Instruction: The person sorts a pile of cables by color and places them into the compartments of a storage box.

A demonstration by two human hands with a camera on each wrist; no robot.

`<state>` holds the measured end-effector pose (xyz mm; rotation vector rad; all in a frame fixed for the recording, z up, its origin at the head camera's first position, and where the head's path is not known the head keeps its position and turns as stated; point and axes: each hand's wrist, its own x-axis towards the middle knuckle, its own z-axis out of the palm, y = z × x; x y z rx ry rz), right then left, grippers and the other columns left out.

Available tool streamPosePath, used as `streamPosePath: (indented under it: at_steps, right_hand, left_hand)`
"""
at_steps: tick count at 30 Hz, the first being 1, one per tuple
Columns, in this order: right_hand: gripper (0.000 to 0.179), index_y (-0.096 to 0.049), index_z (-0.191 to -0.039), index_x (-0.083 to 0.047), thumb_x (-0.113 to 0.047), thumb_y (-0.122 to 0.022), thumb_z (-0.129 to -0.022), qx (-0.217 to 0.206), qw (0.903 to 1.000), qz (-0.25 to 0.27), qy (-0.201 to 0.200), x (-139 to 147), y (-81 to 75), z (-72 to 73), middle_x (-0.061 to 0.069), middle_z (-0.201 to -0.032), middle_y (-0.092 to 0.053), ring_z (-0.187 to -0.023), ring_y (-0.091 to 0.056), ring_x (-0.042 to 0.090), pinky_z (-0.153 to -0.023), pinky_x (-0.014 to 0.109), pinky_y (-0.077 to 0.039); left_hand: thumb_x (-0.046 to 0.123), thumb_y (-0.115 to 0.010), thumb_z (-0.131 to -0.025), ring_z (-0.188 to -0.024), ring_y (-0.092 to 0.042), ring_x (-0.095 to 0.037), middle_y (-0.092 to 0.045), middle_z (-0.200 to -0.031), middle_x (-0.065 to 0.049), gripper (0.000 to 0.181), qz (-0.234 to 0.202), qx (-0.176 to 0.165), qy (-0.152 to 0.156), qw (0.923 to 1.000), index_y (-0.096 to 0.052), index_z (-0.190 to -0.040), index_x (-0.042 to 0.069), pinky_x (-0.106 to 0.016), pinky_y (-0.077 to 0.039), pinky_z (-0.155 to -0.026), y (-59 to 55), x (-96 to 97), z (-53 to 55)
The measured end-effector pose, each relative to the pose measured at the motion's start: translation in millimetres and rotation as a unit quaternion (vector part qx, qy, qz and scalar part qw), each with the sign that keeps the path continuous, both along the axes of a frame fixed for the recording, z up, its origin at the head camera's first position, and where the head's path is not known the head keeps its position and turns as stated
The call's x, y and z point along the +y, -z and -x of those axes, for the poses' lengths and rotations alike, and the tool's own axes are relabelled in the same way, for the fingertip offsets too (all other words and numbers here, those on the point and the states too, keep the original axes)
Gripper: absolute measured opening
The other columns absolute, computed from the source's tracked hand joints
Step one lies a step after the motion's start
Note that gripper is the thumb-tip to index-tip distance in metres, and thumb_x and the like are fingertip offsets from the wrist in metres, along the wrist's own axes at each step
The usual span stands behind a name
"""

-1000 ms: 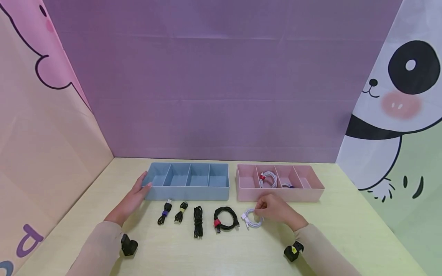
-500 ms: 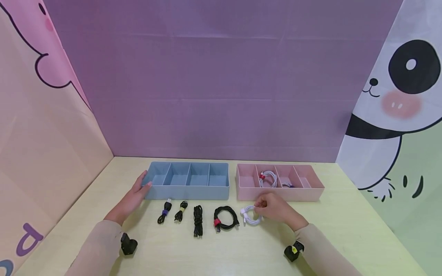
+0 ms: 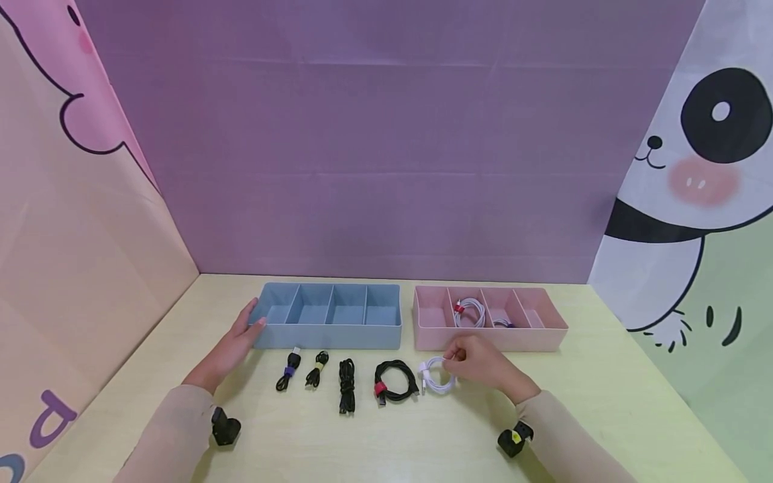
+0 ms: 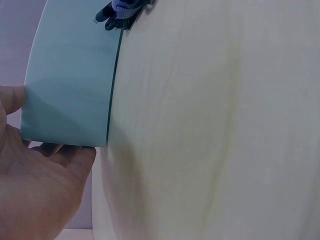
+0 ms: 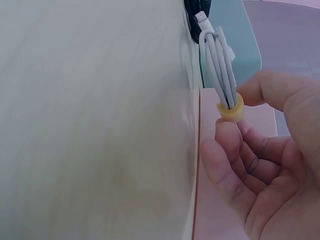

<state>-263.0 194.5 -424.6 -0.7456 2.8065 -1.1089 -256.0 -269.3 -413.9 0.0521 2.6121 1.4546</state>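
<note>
My right hand (image 3: 476, 361) pinches a coiled white cable (image 3: 433, 377) between thumb and fingertips, in front of the pink box (image 3: 495, 341). In the right wrist view a yellow tie (image 5: 230, 110) wraps the coil, right at the fingertips, and a white plug (image 5: 202, 21) shows at its upper end. At the left end of the blue box (image 3: 332, 337) rests my left hand (image 3: 237, 345), thumb near the rim and fingers along the end wall. The pink box has a white cable with a red tie (image 3: 470, 312) in one compartment and another white cable (image 3: 502, 323) beside it.
Left of the white coil, a row of black cables lies on the table: one with a red tie (image 3: 395, 381), a long bundle (image 3: 347, 387), one with a yellow tie (image 3: 317, 369) and one with a purple tie (image 3: 288, 371). A purple backdrop (image 3: 386, 147) stands behind the boxes.
The white coil has shifted slightly up and left with my right fingers, and its plug has swung to a more upright, leftward position. My left hand and both boxes stay put.
</note>
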Motion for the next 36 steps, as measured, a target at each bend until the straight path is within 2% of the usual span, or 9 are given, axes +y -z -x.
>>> streamPosePath:
  at_steps: [8, 13, 21, 27, 29, 36]
  right_hand:
    - [0.002, -0.070, -0.084, -0.009, -0.008, -0.072, -0.084, 0.019, 0.9998, 0.004, -0.008, 1.4, -5.2, -2.4, -0.004, -0.082, -0.060, -0.068, -0.053, 0.009, -0.058, 0.022, -0.046]
    - [0.003, -0.070, -0.083, -0.010, -0.009, -0.073, -0.085, 0.019, 0.9998, 0.004, -0.006, 1.4, -9.0, -3.6, -0.005, -0.076, -0.058, -0.065, -0.051, 0.008, -0.056, 0.021, -0.044]
    - [0.004, -0.070, -0.084, -0.009, -0.010, -0.073, -0.087, 0.011, 0.9998, 0.016, 0.000, -0.4, -11.0, -4.1, -0.005, -0.075, -0.060, -0.067, -0.054, 0.010, -0.058, 0.023, -0.047]
    - [0.006, -0.071, -0.085, -0.012, -0.015, -0.073, -0.089, 0.021, 0.9997, 0.015, 0.003, 5.6, -12.0, -3.6, -0.008, -0.075, -0.061, -0.069, -0.056, 0.008, -0.060, 0.023, -0.049]
    - [0.005, -0.071, -0.086, -0.012, -0.016, -0.072, -0.090, 0.016, 0.9997, 0.019, 0.008, 3.1, -12.5, -3.8, -0.008, -0.075, -0.061, -0.069, -0.056, 0.008, -0.061, 0.023, -0.049]
    - [0.005, -0.071, -0.088, -0.011, -0.015, -0.072, -0.090, 0.013, 0.9988, 0.037, 0.028, 0.6, -16.3, -5.3, -0.006, -0.076, -0.062, -0.071, -0.057, 0.012, -0.062, 0.024, -0.049]
  left_hand:
    - [0.057, -0.029, -0.106, -0.145, 0.015, -0.051, 0.020, -0.163, -0.022, 0.083, -0.003, 0.002, -0.001, 1.0000, 0.019, -0.159, 0.016, -0.077, 0.001, -0.108, 0.4, -0.3, 0.8]
    - [0.059, -0.029, -0.105, -0.145, 0.014, -0.051, 0.020, -0.162, -0.022, 0.084, -0.002, -0.002, -0.002, 1.0000, 0.019, -0.159, 0.016, -0.077, 0.000, -0.107, 0.7, -0.6, 0.6]
    - [0.059, -0.031, -0.105, -0.146, 0.014, -0.051, 0.020, -0.163, -0.021, 0.084, -0.008, 0.002, 0.001, 1.0000, 0.019, -0.159, 0.019, -0.077, 0.000, -0.108, 1.3, -2.0, -0.7]
    - [0.052, -0.031, -0.107, -0.145, 0.013, -0.054, 0.018, -0.162, -0.025, 0.081, -0.009, 0.029, 0.014, 0.9994, 0.018, -0.159, 0.014, -0.078, 0.000, -0.107, 4.9, 1.6, 5.4]
    - [0.051, -0.032, -0.108, -0.145, 0.012, -0.054, 0.018, -0.162, -0.026, 0.080, -0.011, 0.034, 0.013, 0.9993, 0.017, -0.159, 0.012, -0.077, 0.000, -0.107, 5.1, -0.9, 3.5]
    - [0.056, -0.031, -0.106, -0.145, 0.015, -0.052, 0.019, -0.163, -0.022, 0.083, -0.007, 0.018, 0.007, 0.9998, 0.019, -0.158, 0.017, -0.078, 0.001, -0.106, 4.0, -1.6, 2.0]
